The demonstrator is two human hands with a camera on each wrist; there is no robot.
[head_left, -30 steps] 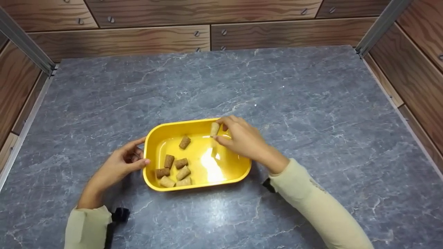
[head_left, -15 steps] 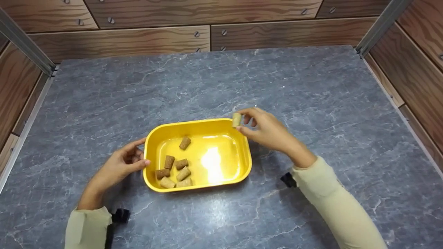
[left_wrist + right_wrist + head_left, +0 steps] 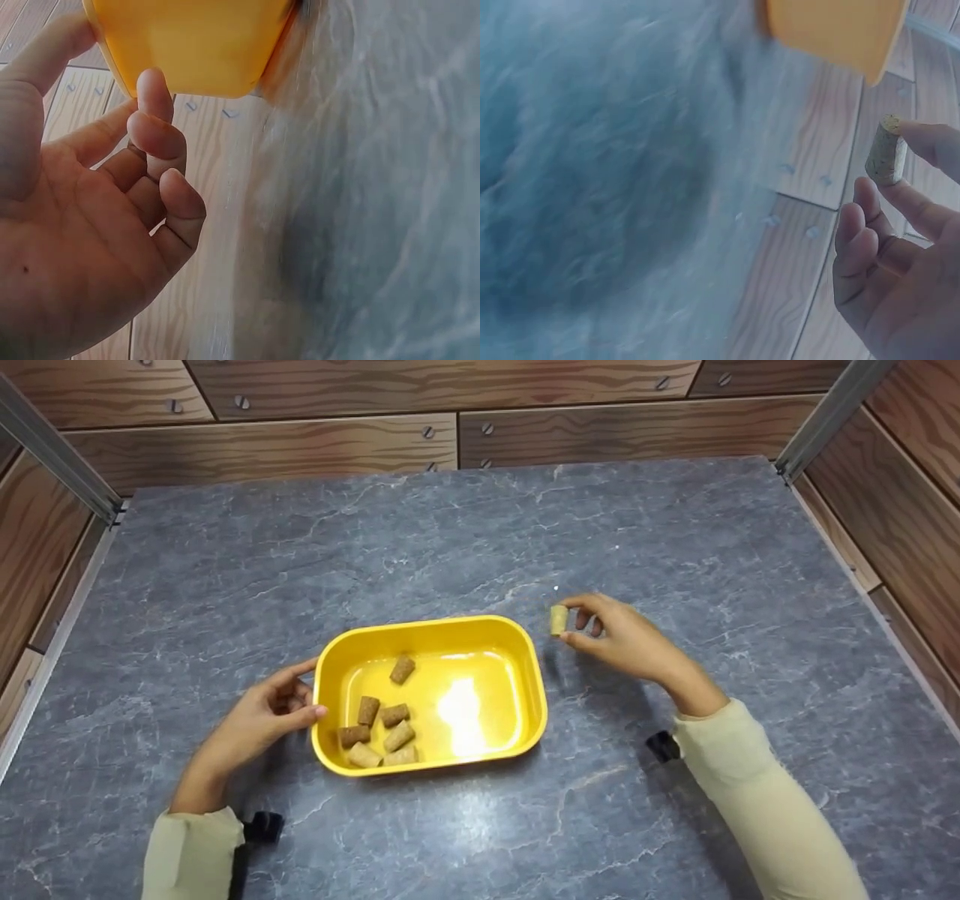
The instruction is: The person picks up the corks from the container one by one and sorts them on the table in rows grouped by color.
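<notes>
A yellow plastic container (image 3: 480, 762) sits on the grey marbled tabletop. On its floor lie several corks, some dark brown like the lone cork (image 3: 402, 670) and some pale like the cork (image 3: 365, 755) in the near left corner. My left hand (image 3: 259, 712) holds the container's left end, thumb over the rim and index finger against the outside; its other fingers curl loosely in the left wrist view. Between thumb and index finger, my right hand (image 3: 626, 641) pinches a pale cork (image 3: 559, 620) by its two ends, to the right of the container. The right wrist view shows that cork (image 3: 886, 154) close up.
Wood-patterned panels (image 3: 262, 450) bound the tabletop (image 3: 337, 547) at the back and sides, with metal posts (image 3: 832, 420) in the back corners. A tiny white speck (image 3: 556, 587) lies beyond the right hand. Dark wrist bands (image 3: 264, 826) show below both sleeves.
My right hand has carried the pale cork from above the container's interior out over its right rim to the right side. The left hand and the container have stayed put.
</notes>
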